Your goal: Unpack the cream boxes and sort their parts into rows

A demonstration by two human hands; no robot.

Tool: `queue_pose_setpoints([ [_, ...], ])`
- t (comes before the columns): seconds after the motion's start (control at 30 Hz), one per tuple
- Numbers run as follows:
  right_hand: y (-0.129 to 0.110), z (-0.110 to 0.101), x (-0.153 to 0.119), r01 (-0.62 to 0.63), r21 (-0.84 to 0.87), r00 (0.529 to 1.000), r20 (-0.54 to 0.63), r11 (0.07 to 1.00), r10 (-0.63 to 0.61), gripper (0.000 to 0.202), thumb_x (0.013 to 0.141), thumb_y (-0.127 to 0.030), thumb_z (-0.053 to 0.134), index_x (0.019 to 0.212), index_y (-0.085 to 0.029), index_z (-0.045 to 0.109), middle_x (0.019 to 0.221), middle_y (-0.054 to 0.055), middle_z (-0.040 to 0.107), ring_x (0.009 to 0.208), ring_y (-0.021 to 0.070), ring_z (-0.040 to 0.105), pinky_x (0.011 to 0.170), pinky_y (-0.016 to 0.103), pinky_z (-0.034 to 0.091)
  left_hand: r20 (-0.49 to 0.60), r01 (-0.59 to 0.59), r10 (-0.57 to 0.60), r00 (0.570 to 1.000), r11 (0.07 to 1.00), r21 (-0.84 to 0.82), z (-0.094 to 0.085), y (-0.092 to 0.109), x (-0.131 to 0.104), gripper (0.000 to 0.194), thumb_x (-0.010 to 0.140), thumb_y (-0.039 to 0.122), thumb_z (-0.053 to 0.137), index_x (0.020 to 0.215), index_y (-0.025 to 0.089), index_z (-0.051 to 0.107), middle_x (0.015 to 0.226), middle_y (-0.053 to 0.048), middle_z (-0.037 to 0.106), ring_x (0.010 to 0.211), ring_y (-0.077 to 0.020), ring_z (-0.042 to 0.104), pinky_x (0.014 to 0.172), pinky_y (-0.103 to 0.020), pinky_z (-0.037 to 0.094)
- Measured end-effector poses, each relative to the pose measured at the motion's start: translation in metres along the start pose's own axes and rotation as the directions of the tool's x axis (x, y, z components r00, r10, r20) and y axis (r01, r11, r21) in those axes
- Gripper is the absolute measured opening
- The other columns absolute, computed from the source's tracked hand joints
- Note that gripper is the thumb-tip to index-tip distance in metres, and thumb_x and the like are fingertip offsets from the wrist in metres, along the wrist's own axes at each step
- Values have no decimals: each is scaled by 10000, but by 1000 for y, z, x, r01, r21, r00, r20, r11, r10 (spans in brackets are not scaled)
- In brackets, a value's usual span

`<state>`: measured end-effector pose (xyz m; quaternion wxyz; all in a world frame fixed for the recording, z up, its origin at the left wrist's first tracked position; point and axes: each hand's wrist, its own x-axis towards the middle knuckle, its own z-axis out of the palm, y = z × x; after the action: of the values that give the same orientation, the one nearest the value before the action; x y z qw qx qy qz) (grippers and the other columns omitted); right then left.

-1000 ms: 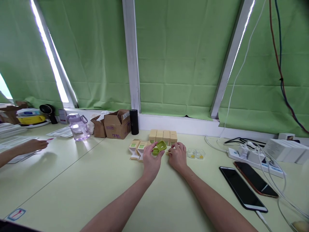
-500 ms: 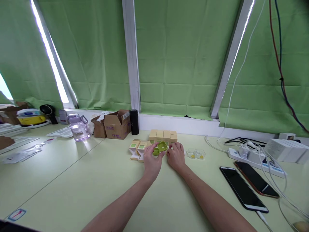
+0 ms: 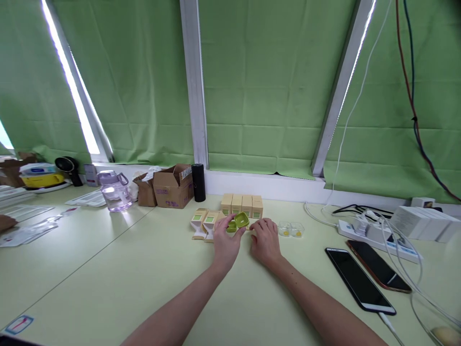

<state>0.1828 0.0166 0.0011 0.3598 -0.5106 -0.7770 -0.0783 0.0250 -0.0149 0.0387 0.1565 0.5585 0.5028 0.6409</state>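
Between the thumb and fingers of my left hand (image 3: pixel 226 242) is a small green container (image 3: pixel 241 220), tilted with its hollow side showing. A second green container (image 3: pixel 231 226) sits just behind those fingers. My right hand (image 3: pixel 265 239) is beside it, fingers bent down close to the tabletop; whatever its fingertips hold is too small to name. Small tan boxes (image 3: pixel 246 204) stand in a row behind both hands. Two opened tan boxes (image 3: pixel 199 223) lie left of my left hand. Clear cups with yellow bits inside (image 3: pixel 291 229) sit right of my right hand.
Two phones (image 3: pixel 360 281) and a white power strip (image 3: pixel 378 242) with cables lie at the right. Along the back are a cardboard box (image 3: pixel 173 187), a black cylinder (image 3: pixel 198 182) and a purple bottle (image 3: pixel 115 191). White boxes (image 3: pixel 425 223) stand at the far right.
My right hand has shifted slightly right, away from the green container. My left hand still holds that container. The whole view has shifted a little.
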Motion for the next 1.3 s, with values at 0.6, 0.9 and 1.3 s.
queue_pose_setpoints([
  [0.6,-19,-57,-60,-15,207,908,413,978,-73,181,890,-141,572,1016,-235,661,1007,34,726,931,203,662,785,283,426,569,699,-407,715,416,-582,9,3,-12,309,895,441,717,918,140,652,1003,-198,789,805,-208,689,703,-316,532],
  [0.9,-15,-62,-60,-19,220,893,443,975,-82,208,905,-149,569,1041,-241,697,1017,34,729,951,197,667,814,282,450,614,738,-420,669,279,-614,10,9,-13,265,1000,327,527,950,117,680,1081,-225,781,812,-209,713,759,-346,558],
  [1.3,-15,-62,-59,-27,249,903,422,968,-83,223,897,-133,557,1021,-246,704,1000,26,734,926,195,665,804,278,453,554,641,-335,762,514,-570,8,4,-13,389,804,523,778,829,220,534,1157,-183,767,956,-261,721,802,-403,542],
])
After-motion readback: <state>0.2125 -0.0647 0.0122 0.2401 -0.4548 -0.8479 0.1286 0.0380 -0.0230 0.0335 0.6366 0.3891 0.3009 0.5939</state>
